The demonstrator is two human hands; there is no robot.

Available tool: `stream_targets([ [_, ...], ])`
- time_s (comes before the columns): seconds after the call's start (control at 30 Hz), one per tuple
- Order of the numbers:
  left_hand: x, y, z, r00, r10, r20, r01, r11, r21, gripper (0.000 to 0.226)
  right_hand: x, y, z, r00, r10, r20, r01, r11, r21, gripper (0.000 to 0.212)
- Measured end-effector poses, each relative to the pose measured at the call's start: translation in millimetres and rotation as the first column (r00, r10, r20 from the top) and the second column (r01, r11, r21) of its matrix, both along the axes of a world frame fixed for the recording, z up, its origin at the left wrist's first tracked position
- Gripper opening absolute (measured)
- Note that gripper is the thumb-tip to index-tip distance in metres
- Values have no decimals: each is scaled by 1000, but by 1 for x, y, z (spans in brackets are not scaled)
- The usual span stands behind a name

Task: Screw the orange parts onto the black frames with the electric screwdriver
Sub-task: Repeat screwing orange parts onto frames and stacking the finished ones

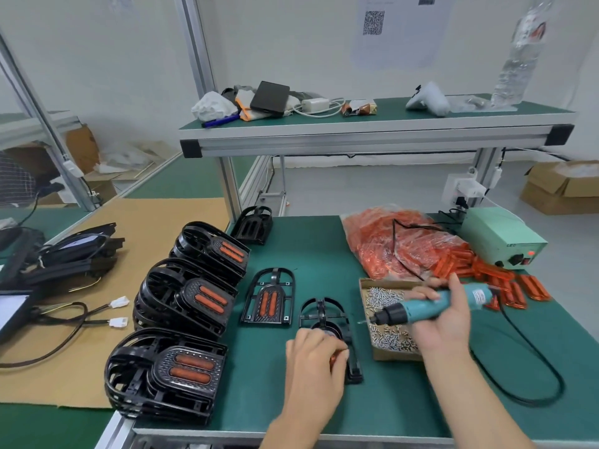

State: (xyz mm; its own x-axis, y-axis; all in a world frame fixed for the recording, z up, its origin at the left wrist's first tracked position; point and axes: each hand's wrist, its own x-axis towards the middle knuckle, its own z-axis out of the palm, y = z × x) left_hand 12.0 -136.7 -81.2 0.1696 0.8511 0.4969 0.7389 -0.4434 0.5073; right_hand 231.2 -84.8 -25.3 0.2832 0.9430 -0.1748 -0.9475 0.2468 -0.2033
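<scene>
Screwdriver point(431, 306) in right grip point(444, 322) | left grip point(316, 354) hides frame point(324, 314), hold unclear

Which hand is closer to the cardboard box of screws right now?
Right. The right hand, gripping the electric screwdriver, hovers over the box of screws. The left hand rests on the black frame, to the left of the box.

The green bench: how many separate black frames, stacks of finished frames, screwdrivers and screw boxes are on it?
Separate black frames: 3
Stacks of finished frames: 3
Electric screwdriver: 1
Cardboard box of screws: 1
Total: 8
</scene>
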Motion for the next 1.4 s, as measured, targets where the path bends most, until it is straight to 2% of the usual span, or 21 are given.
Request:
stream_targets([
  [0.1, 23, 18, 20, 993, -117, -30, 114, 990, -85, 6, 16, -16, -22, 994, 25, -109, -24, 1000, 11, 22],
  [0.17, 41, 33, 34, 980, -185, -72, 176, 977, -119, 10, 19, -22, -30, 995, 59, -83, -57, 998, 22, 24],
  [0.23, 60, 47, 47, 956, -218, -199, 189, 970, -154, 15, 19, -24, -34, 996, 78, -39, -76, 996, 34, 25],
  [0.33, 81, 62, 57, 823, -215, -526, 107, 967, -230, 17, 19, -25, -36, 994, 110, 3, -110, 993, 41, 24],
  [0.43, 95, 67, 57, 696, -211, -686, 49, 968, -247, 18, 19, -24, -37, 993, 114, 11, -114, 992, 46, 23],
  [0.57, 103, 66, 59, 638, -230, -735, 71, 968, -242, 18, 19, -24, -38, 995, 94, 25, -95, 995, 30, 24],
  [0.8, 91, 66, 56, 694, -231, -682, 122, 971, -204, 20, 18, -21, -41, 996, 90, 27, -91, 996, 16, 24],
  [0.93, 88, 64, 49, 775, -226, -591, 149, 973, -177, 10, 18, -22, -39, 996, 88, 23, -88, 996, 17, 25],
  [1.03, 85, 61, 45, 852, -228, -471, 155, 970, -189, 13, 17, -23, -38, 996, 86, 16, -86, 996, 12, 24],
  [1.13, 80, 53, 50, 948, -195, -253, 137, 963, -230, 14, 17, -24, -38, 996, 90, 6, -90, 996, 17, 24],
  [1.2, 71, 46, 54, 987, -161, -11, 147, 926, -348, 18, 17, -23, -36, 996, 87, -7, -87, 996, 20, 24],
  [1.27, 59, 33, 55, 962, -81, 261, 198, 865, -460, 21, 17, -23, -35, 997, 70, -38, -69, 997, 24, 23],
  [1.4, 37, 2, 46, 839, 55, 542, 259, 835, -485, 16, 13, -20, -28, 995, 13, -98, -11, 1000, 20, 22],
])
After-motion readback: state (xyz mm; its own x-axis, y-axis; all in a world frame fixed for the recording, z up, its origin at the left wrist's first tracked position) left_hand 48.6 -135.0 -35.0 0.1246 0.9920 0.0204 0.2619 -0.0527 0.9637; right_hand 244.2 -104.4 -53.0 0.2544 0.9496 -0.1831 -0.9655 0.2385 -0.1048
